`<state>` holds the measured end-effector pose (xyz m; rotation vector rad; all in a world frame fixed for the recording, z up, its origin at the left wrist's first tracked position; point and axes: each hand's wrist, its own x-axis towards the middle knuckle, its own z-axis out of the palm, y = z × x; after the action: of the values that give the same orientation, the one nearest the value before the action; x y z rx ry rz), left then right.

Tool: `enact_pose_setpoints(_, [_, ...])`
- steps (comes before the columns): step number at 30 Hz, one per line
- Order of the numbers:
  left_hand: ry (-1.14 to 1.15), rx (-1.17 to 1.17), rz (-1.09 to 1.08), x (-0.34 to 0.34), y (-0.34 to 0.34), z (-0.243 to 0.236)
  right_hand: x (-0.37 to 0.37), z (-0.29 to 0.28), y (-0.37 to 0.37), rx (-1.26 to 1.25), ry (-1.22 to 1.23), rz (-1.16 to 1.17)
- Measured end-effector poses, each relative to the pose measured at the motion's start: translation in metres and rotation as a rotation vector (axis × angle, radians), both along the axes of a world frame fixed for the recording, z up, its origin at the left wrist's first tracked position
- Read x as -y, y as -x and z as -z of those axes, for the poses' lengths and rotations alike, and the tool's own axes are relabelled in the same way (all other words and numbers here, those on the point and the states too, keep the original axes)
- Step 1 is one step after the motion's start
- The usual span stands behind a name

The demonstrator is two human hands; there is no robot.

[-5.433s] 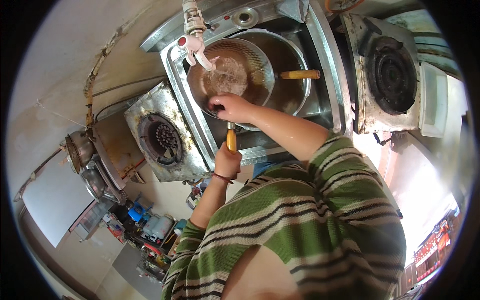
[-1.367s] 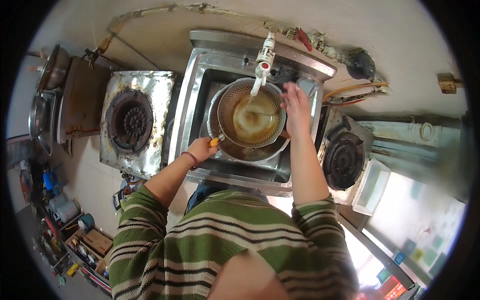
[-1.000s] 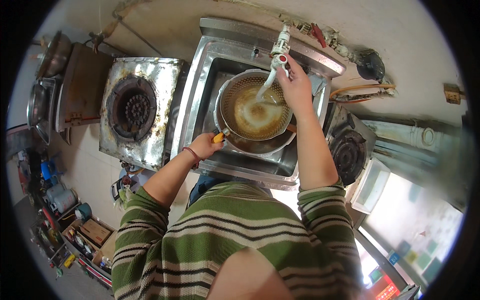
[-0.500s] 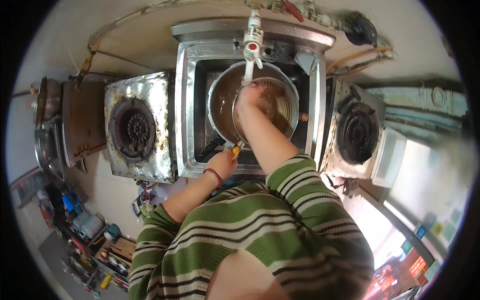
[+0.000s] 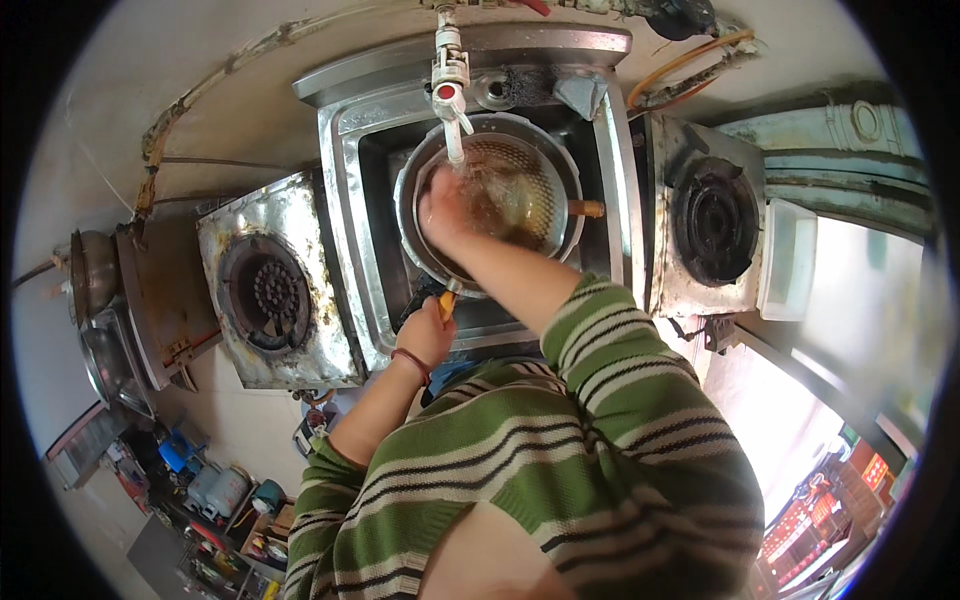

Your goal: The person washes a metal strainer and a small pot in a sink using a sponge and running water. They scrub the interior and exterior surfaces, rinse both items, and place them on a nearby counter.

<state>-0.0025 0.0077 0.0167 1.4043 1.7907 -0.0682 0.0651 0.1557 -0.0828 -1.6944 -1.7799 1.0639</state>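
Observation:
In the sink (image 5: 345, 215) stands a large round metal pot (image 5: 405, 225) with a black handle (image 5: 420, 300), which is partly hidden. A round metal strainer (image 5: 545, 195) with a dotted, perforated wall sits inside it, with water in the bowl. My left hand (image 5: 424, 335) is closed around a short yellow handle (image 5: 448, 301) at the near rim. Below the tap spout, my right hand (image 5: 445, 205) is in the strainer's left part, its fingers blurred by motion. A white tap (image 5: 450, 95) with a red dot hangs over the far rim.
A rusty gas burner (image 5: 268, 290) stands left of the sink, and another dark burner (image 5: 716, 218) to the right. A brown stub (image 5: 587, 208) juts out at the pot's right rim. A grey cloth (image 5: 580, 95) lies on the sink's back right corner. Pipes run along the wall.
The strainer now sits more squarely over the pot, its yellow handle steeper. My right hand has moved down and left from under the spout. The whole view has shifted and turned slightly.

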Motion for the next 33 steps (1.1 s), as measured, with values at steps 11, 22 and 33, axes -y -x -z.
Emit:
enact_pose_setpoints(11, [0.311, 0.632, -0.282, 0.005, 0.042, 0.013, -0.023, -0.094, -0.134, 0.252, -0.423, -0.414])
enact_pose_setpoints(22, [0.932, 1.482, -0.445, -0.009, 0.032, 0.014, -0.008, -0.191, -0.079, -0.435, -0.133, -0.004])
enact_pose_setpoints(33, [1.203, 1.672, -0.404, -0.008, -0.003, 0.022, 0.015, -0.204, -0.082, -0.5, -0.224, -0.117])
